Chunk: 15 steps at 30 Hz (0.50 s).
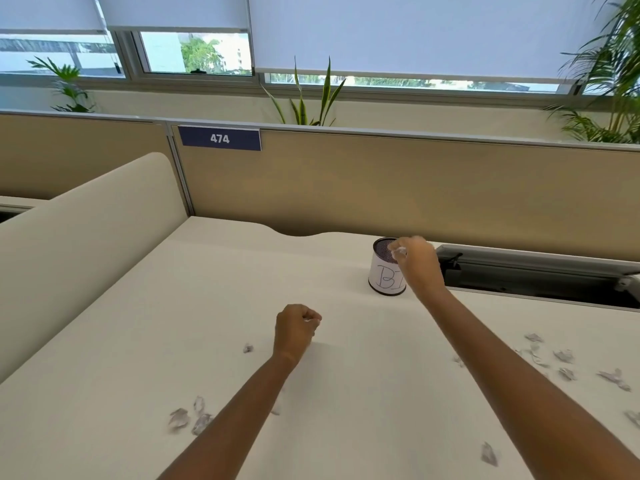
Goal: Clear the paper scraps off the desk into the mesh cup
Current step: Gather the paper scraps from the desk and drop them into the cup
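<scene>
Cream desk (363, 375) lies below both hands. The right hand (417, 261) pinches one paper scrap (398, 251) over the rim of the single mesh cup (382, 271); its dark inside hides any contents. The left hand (296, 329), nearer, is clenched round a second scrap (308, 319). Four loose scraps (179, 418) lie to its left, and about eight more scraps (562, 355) lie right of the right arm.

The cream desk (173, 306) bears a mesh cup (381, 276) and scattered paper scraps (178, 418).
</scene>
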### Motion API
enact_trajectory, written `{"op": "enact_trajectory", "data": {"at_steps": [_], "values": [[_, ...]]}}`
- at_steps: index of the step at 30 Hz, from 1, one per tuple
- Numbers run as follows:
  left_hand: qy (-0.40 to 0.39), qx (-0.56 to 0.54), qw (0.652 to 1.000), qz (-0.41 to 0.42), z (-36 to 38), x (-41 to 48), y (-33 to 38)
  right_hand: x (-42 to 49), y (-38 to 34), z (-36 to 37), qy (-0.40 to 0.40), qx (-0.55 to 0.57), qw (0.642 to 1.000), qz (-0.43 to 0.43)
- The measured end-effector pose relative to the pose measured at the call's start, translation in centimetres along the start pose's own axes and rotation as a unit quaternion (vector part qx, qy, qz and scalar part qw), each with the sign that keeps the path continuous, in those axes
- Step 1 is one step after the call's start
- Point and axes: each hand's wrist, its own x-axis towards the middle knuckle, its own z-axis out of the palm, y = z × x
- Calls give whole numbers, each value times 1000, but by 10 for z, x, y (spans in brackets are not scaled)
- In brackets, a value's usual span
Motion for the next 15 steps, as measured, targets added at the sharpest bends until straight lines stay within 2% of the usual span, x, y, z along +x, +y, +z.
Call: {"op": "enact_trajectory", "data": {"at_steps": [3, 9, 11, 15], "values": [[-19, -61, 998, -9, 15, 16, 23, 29, 0, -1, 11, 0, 1000, -5], [-24, -127, 991, -18, 45, 44, 67, 53, 20, 11, -87, -4, 996, 18], [-18, -133, 991, -17, 54, 52, 80, 47, 27, 12, -47, 11, 999, 10], [2, -133, 991, -12, 71, 68, 105, 9, 36, 17, 123, 116, 985, 18]]}}
